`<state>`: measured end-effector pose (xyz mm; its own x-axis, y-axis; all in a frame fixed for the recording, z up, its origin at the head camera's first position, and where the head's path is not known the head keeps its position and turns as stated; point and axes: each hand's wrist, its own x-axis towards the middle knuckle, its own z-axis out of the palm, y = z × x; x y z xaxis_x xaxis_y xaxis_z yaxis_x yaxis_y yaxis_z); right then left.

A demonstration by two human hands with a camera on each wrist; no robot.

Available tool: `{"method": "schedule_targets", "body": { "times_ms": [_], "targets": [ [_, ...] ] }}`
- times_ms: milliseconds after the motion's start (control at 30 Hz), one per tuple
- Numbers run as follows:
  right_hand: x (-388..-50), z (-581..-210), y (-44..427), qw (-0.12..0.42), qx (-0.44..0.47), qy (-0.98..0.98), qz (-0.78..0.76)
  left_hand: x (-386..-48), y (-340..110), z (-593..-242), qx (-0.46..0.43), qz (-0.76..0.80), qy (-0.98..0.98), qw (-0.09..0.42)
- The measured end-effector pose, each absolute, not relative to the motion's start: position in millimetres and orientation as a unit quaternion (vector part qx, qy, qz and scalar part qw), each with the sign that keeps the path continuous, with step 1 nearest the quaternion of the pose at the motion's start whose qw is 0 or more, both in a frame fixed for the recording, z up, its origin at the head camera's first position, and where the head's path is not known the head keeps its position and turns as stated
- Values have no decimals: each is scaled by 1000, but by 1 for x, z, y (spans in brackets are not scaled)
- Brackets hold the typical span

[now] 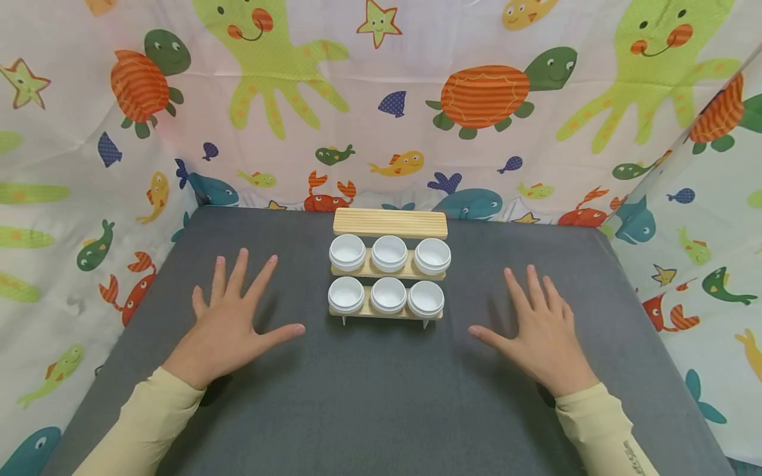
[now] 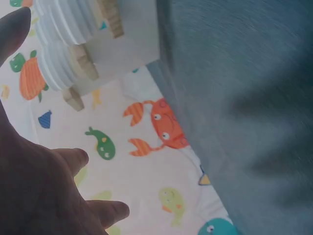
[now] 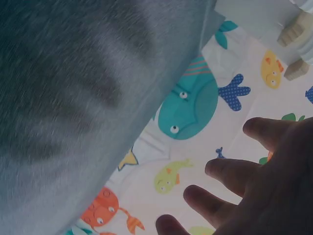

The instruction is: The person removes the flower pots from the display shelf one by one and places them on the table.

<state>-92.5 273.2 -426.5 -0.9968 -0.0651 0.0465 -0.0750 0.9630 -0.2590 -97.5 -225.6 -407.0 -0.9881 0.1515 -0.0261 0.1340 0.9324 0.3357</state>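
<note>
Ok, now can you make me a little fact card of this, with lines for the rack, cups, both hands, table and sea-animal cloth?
Rack: three stepped wooden tiers
Cups: six, white; three on the middle tier, three on the bottom
Left hand: left of the rack, fingers spread, holding nothing
Right hand: right of the rack, thumb out wide, holding nothing
Table: dark grey top
Cloth: behind the table, printed with turtles and crabs

The cups (image 1: 389, 295) are plain white; the rack (image 1: 389, 223) is pale, grained wood; the table covering (image 1: 381, 396) is grey; the sleeves (image 1: 145, 423) are cream, the right one dark-lettered; the white backdrop (image 1: 369, 79) carries orange-striped turtles (image 1: 485, 96), lime octopuses (image 1: 264, 59) with yellow spots and teal whales (image 1: 470, 204).
</note>
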Motion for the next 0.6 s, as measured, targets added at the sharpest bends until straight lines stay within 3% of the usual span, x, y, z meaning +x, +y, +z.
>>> {"method": "schedule_targets", "body": {
  "times_ms": [267,600],
  "targets": [
    [-100,-425,264,3,30,-984,174,-106,-203,-405,86,210,974,14],
    [-111,-416,240,42,47,-973,220,-135,-184,-396,114,352,929,-4]
  ]
}}
